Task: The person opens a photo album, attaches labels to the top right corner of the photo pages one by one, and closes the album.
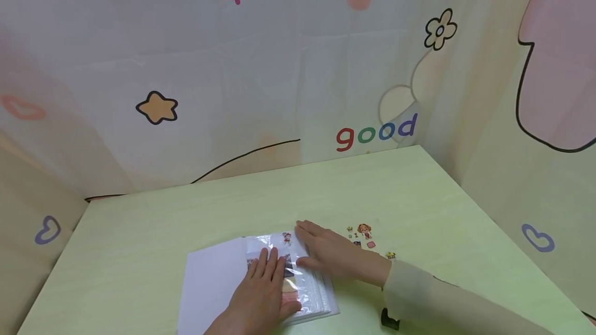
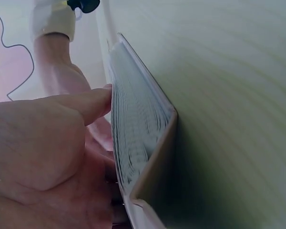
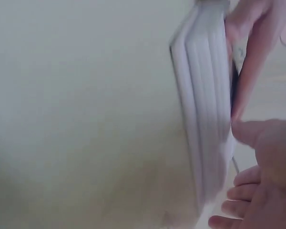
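Note:
An open album (image 1: pixel 211 278) lies on the table, its left side plain white and clear plastic sleeves on its right. Inside the top sleeve (image 1: pixel 302 288) there is a picture with coloured bands, partly hidden by the left hand, and a small cartoon figure (image 1: pixel 286 238) shows near the top. Flat on this sleeve rests my left hand (image 1: pixel 261 288), fingers straight. My right hand (image 1: pixel 328 252) touches the upper right of the sleeved pages with fingers extended. Both wrist views show the thick stack of page edges (image 2: pixel 133 114) side-on.
Cartoon stickers (image 1: pixel 364 231), including a puppy, lie on the pale green table (image 1: pixel 139 242) beyond the right forearm. A small dark object (image 1: pixel 389 319) sits below the right sleeve. Printed curtains (image 1: pixel 279 92) enclose the table at the back and sides.

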`<state>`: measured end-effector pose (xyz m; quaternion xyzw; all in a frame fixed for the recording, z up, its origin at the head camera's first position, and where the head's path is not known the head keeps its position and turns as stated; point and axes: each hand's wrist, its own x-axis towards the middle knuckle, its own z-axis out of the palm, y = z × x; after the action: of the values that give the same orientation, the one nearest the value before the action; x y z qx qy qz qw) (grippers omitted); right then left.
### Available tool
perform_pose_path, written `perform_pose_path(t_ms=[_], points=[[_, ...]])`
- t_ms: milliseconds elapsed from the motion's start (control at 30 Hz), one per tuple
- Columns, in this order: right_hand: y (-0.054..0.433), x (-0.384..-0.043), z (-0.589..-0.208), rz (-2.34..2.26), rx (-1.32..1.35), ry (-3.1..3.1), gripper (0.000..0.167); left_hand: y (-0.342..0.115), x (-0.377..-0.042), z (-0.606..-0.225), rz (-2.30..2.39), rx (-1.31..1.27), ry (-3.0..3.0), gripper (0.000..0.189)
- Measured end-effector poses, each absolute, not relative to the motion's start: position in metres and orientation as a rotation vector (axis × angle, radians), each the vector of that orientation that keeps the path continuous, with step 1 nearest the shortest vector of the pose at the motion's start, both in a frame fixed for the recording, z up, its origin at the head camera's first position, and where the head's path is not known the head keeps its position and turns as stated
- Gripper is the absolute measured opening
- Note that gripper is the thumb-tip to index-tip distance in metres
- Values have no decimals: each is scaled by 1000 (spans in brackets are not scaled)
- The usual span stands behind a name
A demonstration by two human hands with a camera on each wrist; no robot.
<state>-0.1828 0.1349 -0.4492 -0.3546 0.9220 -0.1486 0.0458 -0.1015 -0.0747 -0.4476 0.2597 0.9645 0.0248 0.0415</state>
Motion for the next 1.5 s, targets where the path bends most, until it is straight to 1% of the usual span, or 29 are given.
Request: perform_pose_path(t_ms=[167,300,433,733,1267,1500], points=[[129,-168,-449,-433,-1309,2803,63,-75,-100,-450,34,809,2966,91],[125,-163,-451,-264,-1339,2801,61,-76,-101,-450,76,798,2943,92],[124,-164,-450,-178,-1303,2807,62,-76,-101,-450,88,798,2937,92],[122,-172,-442,-110,-1217,2808,72,-76,-101,-450,74,797,2942,93],[121,-176,-444,-121,-1122,2836,80,-75,-101,-452,71,794,2964,92],[120,-176,-444,-139,-1058,2853,86,-74,-100,-452,60,788,2969,92]])
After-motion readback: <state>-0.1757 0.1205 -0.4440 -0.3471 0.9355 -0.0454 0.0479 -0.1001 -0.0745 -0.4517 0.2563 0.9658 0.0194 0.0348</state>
